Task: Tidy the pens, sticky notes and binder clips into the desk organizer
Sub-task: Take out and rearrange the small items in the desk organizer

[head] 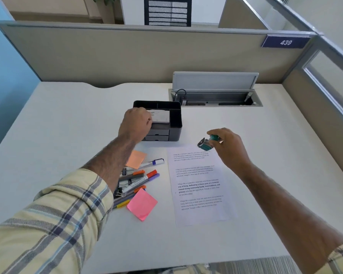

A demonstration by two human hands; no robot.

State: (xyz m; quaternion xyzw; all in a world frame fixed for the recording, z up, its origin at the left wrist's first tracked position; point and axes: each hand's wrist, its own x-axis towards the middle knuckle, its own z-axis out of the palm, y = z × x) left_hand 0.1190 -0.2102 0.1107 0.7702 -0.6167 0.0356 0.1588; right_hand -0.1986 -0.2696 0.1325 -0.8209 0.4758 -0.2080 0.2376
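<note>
A black desk organizer with two small drawers stands mid-desk. My left hand is at its left front, fingers closed on a white box lying in the front compartment. My right hand hovers to the right of the organizer, holding a green stapler with a metal front. Near my left forearm lies a heap of pens and markers with black binder clips among them, partly hidden by the arm. An orange sticky pad and a pink sticky pad lie at the heap's edges.
A printed sheet of paper lies under my right hand. An open cable tray with a raised lid sits in the desk behind the organizer. Beige partition walls close the desk at the back and right.
</note>
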